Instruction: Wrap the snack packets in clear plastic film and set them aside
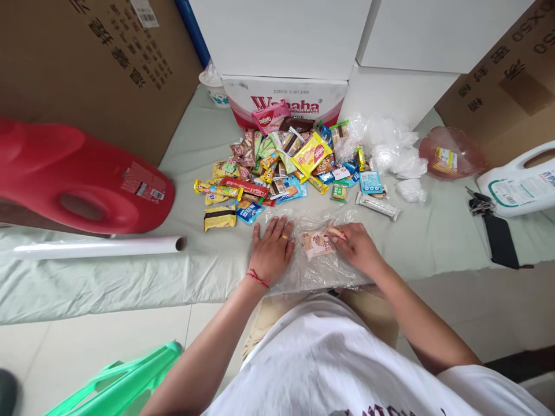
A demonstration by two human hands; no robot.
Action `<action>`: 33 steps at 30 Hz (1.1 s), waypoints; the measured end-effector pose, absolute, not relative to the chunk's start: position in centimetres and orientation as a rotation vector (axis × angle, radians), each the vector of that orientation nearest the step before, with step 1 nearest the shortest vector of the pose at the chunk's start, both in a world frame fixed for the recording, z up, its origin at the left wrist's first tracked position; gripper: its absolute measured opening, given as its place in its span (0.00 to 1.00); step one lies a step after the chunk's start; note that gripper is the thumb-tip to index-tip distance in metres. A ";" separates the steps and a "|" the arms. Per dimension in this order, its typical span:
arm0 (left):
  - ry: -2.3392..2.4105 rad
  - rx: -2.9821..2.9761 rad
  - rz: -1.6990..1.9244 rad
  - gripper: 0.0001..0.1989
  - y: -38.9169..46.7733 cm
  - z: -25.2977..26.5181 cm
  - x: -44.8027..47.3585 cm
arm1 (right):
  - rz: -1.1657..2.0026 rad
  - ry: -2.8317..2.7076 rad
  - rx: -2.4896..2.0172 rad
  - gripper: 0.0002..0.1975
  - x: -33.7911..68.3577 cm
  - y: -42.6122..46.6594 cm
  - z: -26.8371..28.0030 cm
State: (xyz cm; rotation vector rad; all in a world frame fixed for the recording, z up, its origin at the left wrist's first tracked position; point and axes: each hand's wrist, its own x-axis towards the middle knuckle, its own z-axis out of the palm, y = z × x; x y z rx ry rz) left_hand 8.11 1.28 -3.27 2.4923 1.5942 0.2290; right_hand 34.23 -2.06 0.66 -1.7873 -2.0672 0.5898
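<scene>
A sheet of clear plastic film [299, 271] lies flat near the table's front edge. My left hand [273, 245] rests palm down on its left side, fingers stretched out. On the film sits a small pale pink snack packet [316, 245]. My right hand [353, 245] is closed at the packet's right end, with a thin pinkish-white packet [336, 232] pinched between thumb and fingers. Just beyond both hands spreads a pile of wrapped snacks, among them a yellow wafer packet [312, 153] and a silver-wrapped bar [378, 206].
White boxes [281, 34] stand behind the snacks. Crumpled clear plastic bags [390, 147], a pink bowl [451, 153], a white jug [524, 185] and keys [480, 202] are to the right. A red jug [78, 179] and a film roll [99, 247] lie left. A green stool [125, 375] is below.
</scene>
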 end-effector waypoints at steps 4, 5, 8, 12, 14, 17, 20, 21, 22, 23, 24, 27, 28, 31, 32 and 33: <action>1.585 2.496 0.248 0.27 1.3 -3.2 8.1 | 0.431 -2.053 -1.495 0.18 34.5 -1.2 2.1; 1.582 2.495 0.255 0.27 1.2 -3.2 8.1 | 0.372 -2.136 -1.438 0.19 34.1 -1.2 2.2; 1.572 2.484 0.271 0.27 1.1 -3.1 8.1 | 0.307 -2.457 -1.385 0.25 32.1 -1.9 1.2; 1.551 2.447 0.302 0.26 1.5 -3.3 8.0 | 0.313 -2.594 -1.473 0.41 30.5 -2.5 -0.1; 1.545 2.411 0.386 0.26 1.8 -3.3 7.6 | 0.329 -2.566 -1.454 0.42 30.8 -2.6 0.4; 1.562 2.364 0.708 0.24 1.6 -2.5 6.2 | 0.315 -2.447 -1.334 0.41 32.7 -3.8 2.2; 1.383 2.444 1.067 0.22 -0.4 -1.3 4.4 | 0.276 -2.362 -1.230 0.43 35.5 -7.0 2.7; 1.222 2.514 1.129 0.23 -1.4 -1.1 3.8 | 0.264 -2.382 -1.215 0.44 36.4 -8.3 2.3; 1.028 2.589 1.141 0.24 -2.5 -1.0 3.2 | 0.253 -2.429 -1.216 0.44 37.3 -9.6 1.7; 0.844 2.661 1.094 0.23 -3.6 -1.1 2.8 | 0.243 -2.480 -1.236 0.41 38.0 -10.8 0.9; 0.704 2.725 0.999 0.23 -4.5 -1.4 2.4 | 0.228 -2.518 -1.268 0.36 38.6 -11.7 0.0; 0.622 2.876 0.645 0.20 -6.3 -3.0 1.6 | 0.228 -2.489 -1.374 0.25 39.9 -12.8 -2.3; 0.661 2.902 0.577 0.20 -6.5 -3.6 1.4 | 0.260 -2.451 -1.377 0.22 40.2 -12.6 -2.6; 0.752 2.832 0.605 0.16 -6.1 -4.4 1.0 | 0.482 -2.365 -1.298 0.15 40.7 -10.5 -1.6; 0.775 2.743 0.654 0.13 -5.9 -4.3 0.9 | 0.586 -2.343 -1.281 0.13 40.9 -9.5 -0.8; 0.814 2.623 0.700 0.11 -5.5 -3.9 0.9 | 0.699 -2.320 -1.279 0.13 41.0 -8.5 0.2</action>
